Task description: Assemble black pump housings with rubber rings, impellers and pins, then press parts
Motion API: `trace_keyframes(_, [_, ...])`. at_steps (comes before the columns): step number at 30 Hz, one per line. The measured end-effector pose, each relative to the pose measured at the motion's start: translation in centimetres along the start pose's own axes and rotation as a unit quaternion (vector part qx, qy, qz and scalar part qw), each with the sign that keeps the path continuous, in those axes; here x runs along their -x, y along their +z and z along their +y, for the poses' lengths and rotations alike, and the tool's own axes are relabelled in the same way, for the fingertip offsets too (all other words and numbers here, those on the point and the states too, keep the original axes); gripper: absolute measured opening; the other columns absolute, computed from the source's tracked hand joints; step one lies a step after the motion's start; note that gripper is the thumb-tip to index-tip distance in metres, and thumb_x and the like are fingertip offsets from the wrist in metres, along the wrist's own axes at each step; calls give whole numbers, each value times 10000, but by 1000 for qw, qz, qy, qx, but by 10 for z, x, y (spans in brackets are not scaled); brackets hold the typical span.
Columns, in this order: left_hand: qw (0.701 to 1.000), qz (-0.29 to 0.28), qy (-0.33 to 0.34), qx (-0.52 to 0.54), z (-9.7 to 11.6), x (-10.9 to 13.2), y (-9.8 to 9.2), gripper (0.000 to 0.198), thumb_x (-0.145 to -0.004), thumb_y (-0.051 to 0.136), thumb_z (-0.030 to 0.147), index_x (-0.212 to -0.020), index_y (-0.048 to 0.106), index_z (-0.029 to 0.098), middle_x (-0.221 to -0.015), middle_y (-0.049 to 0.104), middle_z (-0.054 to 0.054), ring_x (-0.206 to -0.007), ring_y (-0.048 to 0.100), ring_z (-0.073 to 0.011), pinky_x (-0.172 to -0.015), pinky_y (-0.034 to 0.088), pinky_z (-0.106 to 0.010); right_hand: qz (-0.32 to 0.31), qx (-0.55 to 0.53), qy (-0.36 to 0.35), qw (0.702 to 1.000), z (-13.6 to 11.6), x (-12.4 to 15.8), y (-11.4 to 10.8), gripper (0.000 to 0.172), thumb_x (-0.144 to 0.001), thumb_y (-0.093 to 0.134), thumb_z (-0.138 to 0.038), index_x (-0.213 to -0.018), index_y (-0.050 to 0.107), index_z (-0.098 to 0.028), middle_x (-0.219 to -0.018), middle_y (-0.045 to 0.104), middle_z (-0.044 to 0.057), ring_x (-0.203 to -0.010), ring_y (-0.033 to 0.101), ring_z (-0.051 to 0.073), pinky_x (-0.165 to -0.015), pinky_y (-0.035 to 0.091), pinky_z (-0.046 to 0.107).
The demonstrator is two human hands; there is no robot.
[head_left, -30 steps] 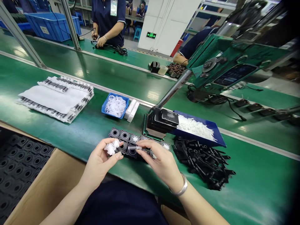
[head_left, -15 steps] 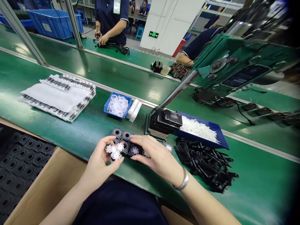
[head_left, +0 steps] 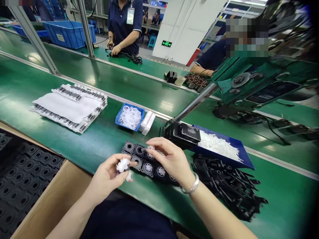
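Note:
My left hand [head_left: 103,181] is closed around a small bunch of white impellers [head_left: 123,165] in front of the housings. A small white impeller with a dark shaft [head_left: 150,147] is pinched between the thumb and fingers of my right hand [head_left: 173,159], just above the back row. Square black pump housings [head_left: 129,146] stand in two rows on the green bench. Swirl-shaped white impellers [head_left: 148,167] sit in several of them; others at the left end show open round holes. My right hand hides part of the rows.
Behind the rows are a blue tray of white rings [head_left: 130,117], white blocks [head_left: 148,122] and a press [head_left: 183,132]. To the right lie a blue bin of white pieces [head_left: 221,146] and black plastic parts [head_left: 226,186]. A white stack [head_left: 69,106] lies left; co-workers sit across.
My right hand has gone from spread fingers over the front row to pinching an impeller at the back row. My left hand has drawn slightly away from the housings. The view has shifted.

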State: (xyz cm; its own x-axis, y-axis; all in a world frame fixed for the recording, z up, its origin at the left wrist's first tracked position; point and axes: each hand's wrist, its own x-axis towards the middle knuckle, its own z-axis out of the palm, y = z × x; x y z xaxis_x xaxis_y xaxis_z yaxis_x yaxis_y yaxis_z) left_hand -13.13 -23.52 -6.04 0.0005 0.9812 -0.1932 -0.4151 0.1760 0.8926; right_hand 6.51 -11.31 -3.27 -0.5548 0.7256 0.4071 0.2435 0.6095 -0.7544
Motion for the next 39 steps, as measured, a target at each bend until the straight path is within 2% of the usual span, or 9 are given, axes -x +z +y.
trace_keyframes(2, [999,36,12,-7,2,0,-1,348,-833,737,235,-1160,623,203,-1170,699,-114,-1186,608,-285,-831,603,-331,-15,61,-35,997,12,-5,4,125,-926,630,-185,-1045,664,-195,-992,698,66,-892,671,166,-804,569,296])
trace_keyframes(5, [999,52,5,-8,3,0,-3,397,-822,756,233,-1195,624,207,-1231,687,-111,-1200,606,-283,-876,595,-342,-46,116,-89,988,24,-8,13,133,-951,573,-156,-1065,638,-176,-1011,693,87,-964,664,185,-852,574,322])
trace_keyframes(8, [998,64,-3,2,3,0,-5,433,-826,762,247,-1233,618,216,-1250,686,-99,-1115,646,-241,-873,597,-334,-103,183,-126,970,20,-8,14,189,-965,560,-209,-1140,618,-170,-1100,676,119,-1021,642,228,-889,570,400])
trace_keyframes(10, [997,77,-4,12,2,0,-5,434,-823,769,253,-1230,623,215,-1239,694,-92,-1078,656,-220,-852,596,-310,-126,206,-132,961,9,-8,10,331,-939,617,-295,-1239,577,-160,-1202,638,148,-1089,608,265,-935,545,455])
trace_keyframes(15, [994,86,-4,61,3,-1,3,421,-805,792,234,-1202,650,216,-1124,738,-54,-982,687,-155,-835,569,-219,-157,84,-92,980,-21,5,15,693,-830,714,-495,-1379,439,-173,-1185,634,121,-1063,615,224,-949,540,377])
trace_keyframes(20, [993,60,-23,103,0,-4,11,462,-733,843,158,-1152,665,234,-1077,758,-42,-987,707,-156,-863,562,-218,-150,19,-30,988,-23,23,34,572,-866,709,-395,-1348,450,-227,-1147,652,83,-961,634,180,-873,550,325])
trace_keyframes(25, [990,60,-27,121,0,0,10,447,-720,850,161,-1131,686,218,-1054,764,-53,-999,712,-172,-886,556,-230,-115,-20,-24,993,-21,29,36,599,-838,739,-389,-1351,469,-238,-1099,667,65,-928,640,171,-843,560,308])
trace_keyframes(33, [990,75,-1,122,2,2,8,401,-720,845,155,-1093,716,230,-1133,753,-61,-1071,689,-191,-953,539,-266,-64,-95,10,993,-22,33,35,277,-880,713,-265,-1136,611,-253,-1017,694,26,-866,685,129,-814,587,253])
trace_keyframes(39, [985,98,-15,138,-5,3,13,451,-697,865,193,-1117,707,237,-1040,756,-41,-954,692,-158,-848,555,-231,-85,-81,12,993,-22,35,35,426,-826,766,-353,-1198,595,-233,-969,661,34,-862,645,146,-782,569,272])
